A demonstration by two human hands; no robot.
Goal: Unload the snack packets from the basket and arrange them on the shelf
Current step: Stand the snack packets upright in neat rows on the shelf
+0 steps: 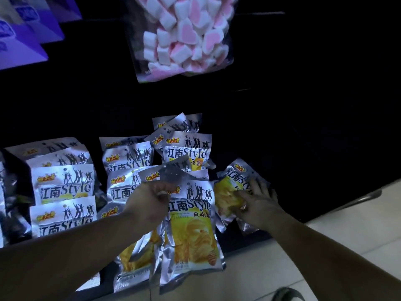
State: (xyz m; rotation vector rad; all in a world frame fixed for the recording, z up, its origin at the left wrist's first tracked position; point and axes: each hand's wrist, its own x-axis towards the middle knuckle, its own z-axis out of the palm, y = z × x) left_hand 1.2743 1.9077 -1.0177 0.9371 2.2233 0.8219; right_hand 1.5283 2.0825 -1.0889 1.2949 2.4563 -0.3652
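The left hand (152, 200) pinches the top edge of a hanging silver crisp packet (191, 233). At its three o'clock, the right hand (258, 205) presses spread fingers on a tilted packet (230, 192). Stocked rows (65, 187) sit at nine o'clock; a marshmallow bag (184, 35) hangs at twelve.

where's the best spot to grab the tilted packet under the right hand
Probably its flat silver top seal, pinched from above. The tilted packet lies askew on the shelf with the right hand pressed flat on its puffy yellow middle; the sealed top edge points up and away, uncovered and thin enough to pinch.
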